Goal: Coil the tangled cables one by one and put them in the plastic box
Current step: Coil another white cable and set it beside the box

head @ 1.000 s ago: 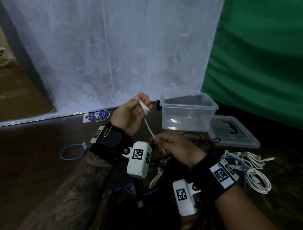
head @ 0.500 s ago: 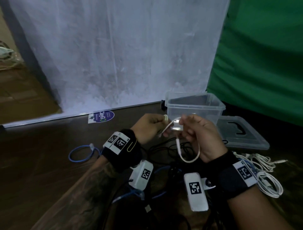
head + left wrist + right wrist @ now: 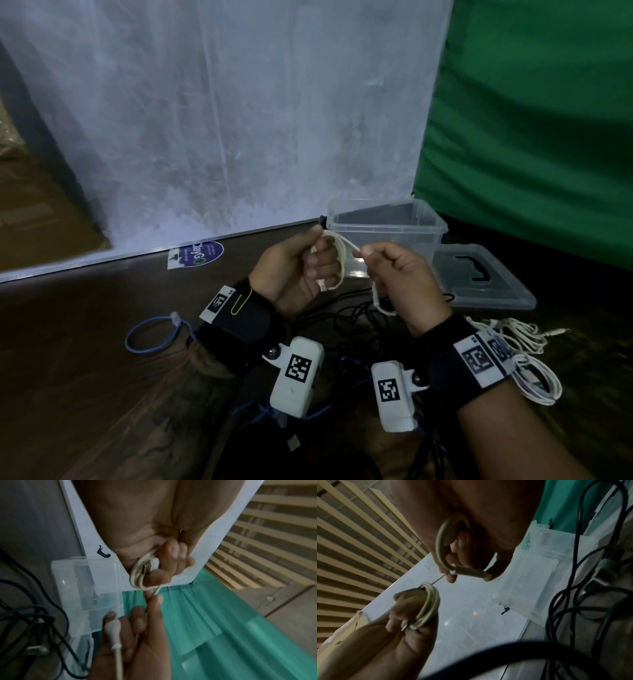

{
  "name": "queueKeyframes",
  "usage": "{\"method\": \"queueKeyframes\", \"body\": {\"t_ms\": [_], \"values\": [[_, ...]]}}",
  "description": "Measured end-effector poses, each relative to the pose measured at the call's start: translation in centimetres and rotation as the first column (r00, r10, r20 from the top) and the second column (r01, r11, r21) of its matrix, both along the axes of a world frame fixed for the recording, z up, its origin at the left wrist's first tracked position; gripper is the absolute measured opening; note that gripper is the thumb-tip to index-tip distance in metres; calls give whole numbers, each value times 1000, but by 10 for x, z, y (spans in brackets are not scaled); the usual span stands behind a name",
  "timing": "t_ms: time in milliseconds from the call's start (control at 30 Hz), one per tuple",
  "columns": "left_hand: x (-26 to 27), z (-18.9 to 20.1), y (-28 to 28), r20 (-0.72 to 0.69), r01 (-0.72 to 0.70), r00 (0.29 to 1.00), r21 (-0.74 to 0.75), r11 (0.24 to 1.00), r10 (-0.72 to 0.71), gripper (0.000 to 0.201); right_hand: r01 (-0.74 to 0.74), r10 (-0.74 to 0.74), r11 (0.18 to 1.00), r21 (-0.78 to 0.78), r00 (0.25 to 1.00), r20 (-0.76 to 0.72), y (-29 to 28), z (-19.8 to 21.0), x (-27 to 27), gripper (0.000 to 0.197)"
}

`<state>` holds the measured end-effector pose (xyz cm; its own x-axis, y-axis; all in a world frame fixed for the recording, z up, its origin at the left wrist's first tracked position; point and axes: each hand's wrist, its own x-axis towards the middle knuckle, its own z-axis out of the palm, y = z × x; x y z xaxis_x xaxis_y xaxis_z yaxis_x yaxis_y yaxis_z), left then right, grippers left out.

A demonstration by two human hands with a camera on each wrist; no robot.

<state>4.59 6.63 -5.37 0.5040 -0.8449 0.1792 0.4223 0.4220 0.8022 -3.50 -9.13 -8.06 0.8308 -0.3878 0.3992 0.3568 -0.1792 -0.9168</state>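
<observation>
Nearest to me, a tangle of thin black cables lies on the dark wooden floor, on the near side of the clear plastic box. My two hands are raised just above that tangle, close together but not touching, directly in front of the box.

My left hand is curled around a short cream-white cable, which is wound in several loops around its fingers. My right hand pinches the loose strand of the same cable between thumb and forefinger, just beside the coil; the tail with its white plug curves down behind that palm. In the right wrist view, the plug lies across the fingertips.

To the left of the box, well apart from it, a small blue cable loop rests on the floor. To the right and nearer me sits a bundle of white cables. The box's clear flat lid lies touching its right side. The box stands open and upright, with no cable visible inside. Behind it hang a white sheet and a green cloth.
</observation>
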Motion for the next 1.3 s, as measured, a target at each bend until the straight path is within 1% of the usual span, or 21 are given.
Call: {"method": "queueKeyframes", "body": {"t_ms": [67,133,200,267,400,467,567,633,700,767,867,967,1033,1100,1167,1267,1300], "values": [[0,3,1,-63,-11,998,-40,999,8,36,-7,8,999,-43,1000,18,3,-1,2,16],[-1,3,0,-91,-49,995,-66,997,43,38,-26,32,992,-127,999,43,9,-2,2,17],[-1,2,-2,-119,-94,989,-99,991,82,42,-32,49,974,-224,996,70,16,-4,1,23],[-1,0,-3,-142,-128,984,-131,983,109,44,-35,63,953,-300,995,82,18,-4,0,24],[-3,1,-4,-175,-178,973,-157,971,150,45,-53,106,918,-393,988,114,18,3,-5,21],[-5,1,-4,-179,-170,974,-162,972,141,45,-56,123,897,-439,985,125,17,5,-6,19],[-5,1,-2,-118,-113,988,-165,980,95,46,8,86,903,-430,976,200,13,5,-5,20],[0,-1,0,-48,-109,993,-125,986,104,44,65,45,907,-416,967,250,9,6,-6,21],[3,-3,-1,3,-120,993,-67,990,121,36,108,10,909,-403,960,280,5,7,-7,23],[5,-5,-3,-36,-115,993,-44,992,114,33,131,-5,903,-408,955,296,3,8,-8,27],[2,-9,-9,-135,-104,986,-19,994,101,38,131,-9,906,-402,956,292,5,3,-4,33],[2,-13,-17,-116,-190,975,4,982,189,35,127,-14,919,-374,957,291,7,-1,-2,32],[4,-15,-20,-120,-269,956,-4,963,267,33,108,-1,922,-371,961,277,9,-1,-3,31],[5,-18,-21,-98,-339,937,-3,941,337,35,60,34,930,-364,968,247,11,-1,-3,27],[2,-15,-20,-78,-385,920,-10,923,383,39,1,66,941,-337,980,187,11,-2,-2,23],[6,-7,-13,-149,-435,895,-85,897,420,47,-78,94,953,-293,995,42,8,-4,0,17],[10,-5,-8,-184,-454,883,-103,885,432,46,-111,114,956,-273,993,-2,5,-4,0,13]]}}
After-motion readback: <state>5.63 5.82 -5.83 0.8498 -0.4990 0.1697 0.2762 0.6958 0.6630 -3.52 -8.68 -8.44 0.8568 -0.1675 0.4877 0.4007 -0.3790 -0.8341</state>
